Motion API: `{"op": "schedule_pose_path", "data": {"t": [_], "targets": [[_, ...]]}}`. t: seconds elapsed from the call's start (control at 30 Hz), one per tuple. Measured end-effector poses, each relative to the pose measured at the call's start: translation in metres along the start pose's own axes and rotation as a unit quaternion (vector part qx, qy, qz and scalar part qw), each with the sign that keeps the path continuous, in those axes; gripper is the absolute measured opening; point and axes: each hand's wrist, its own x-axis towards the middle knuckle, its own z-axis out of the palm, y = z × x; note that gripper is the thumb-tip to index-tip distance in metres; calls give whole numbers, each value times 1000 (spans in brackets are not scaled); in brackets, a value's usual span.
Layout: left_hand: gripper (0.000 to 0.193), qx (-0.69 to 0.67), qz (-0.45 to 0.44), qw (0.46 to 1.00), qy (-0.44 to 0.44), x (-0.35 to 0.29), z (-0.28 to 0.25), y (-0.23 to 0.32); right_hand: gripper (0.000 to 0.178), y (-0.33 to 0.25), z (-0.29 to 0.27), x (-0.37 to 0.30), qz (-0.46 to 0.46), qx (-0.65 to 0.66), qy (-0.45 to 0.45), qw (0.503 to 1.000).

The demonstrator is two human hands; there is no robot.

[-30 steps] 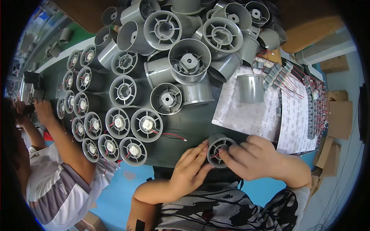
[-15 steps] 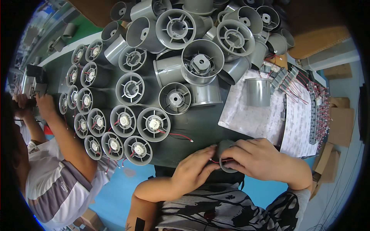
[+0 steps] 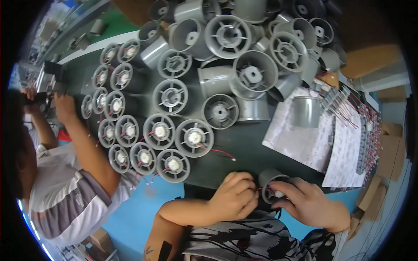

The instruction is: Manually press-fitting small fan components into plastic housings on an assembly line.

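Observation:
A grey cylindrical plastic housing (image 3: 266,178) is tilted at the near table edge, its opening turned toward me. My right hand (image 3: 305,200) grips it at the rim, with fingers reaching into the opening beside a small white part (image 3: 278,194). My left hand (image 3: 235,195) is closed just left of the housing, its fingers curled around a thin red wire (image 3: 259,189) that runs to the opening. Most of that wire is hidden by the fingers. Grey housings with white centres and red wires (image 3: 194,137) stand in rows to the left of my hands.
Many grey housings (image 3: 254,74) are heaped at the back. On the right, paper sheets (image 3: 300,135) carry one housing (image 3: 306,111) and rows of small motors with red wires (image 3: 363,143). A co-worker's arm (image 3: 89,141) is at the far left. Cardboard boxes (image 3: 389,152) stand on the right.
The view has shifted, so the scene appears further right. My left hand has come off the housing and curled up beside it. The housing's opening now shows the white part.

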Motion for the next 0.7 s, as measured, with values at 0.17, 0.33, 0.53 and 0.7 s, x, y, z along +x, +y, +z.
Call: {"op": "schedule_pose_path", "data": {"t": [0.17,0.33,0.53,0.7], "targets": [[14,-11,11,1000,5,-4,4,2,44,2,15,-8,-23,-83,62,994],[15,24,6,999,29,-7,5,6,42,20,33,-16,-113,-114,174,972],[15,64,-13,997,44,-12,7,11,47,24,36,-22,-87,-112,181,973],[35,62,-52,995,65,-1,5,23,43,18,43,-28,-55,-252,183,949]]}}
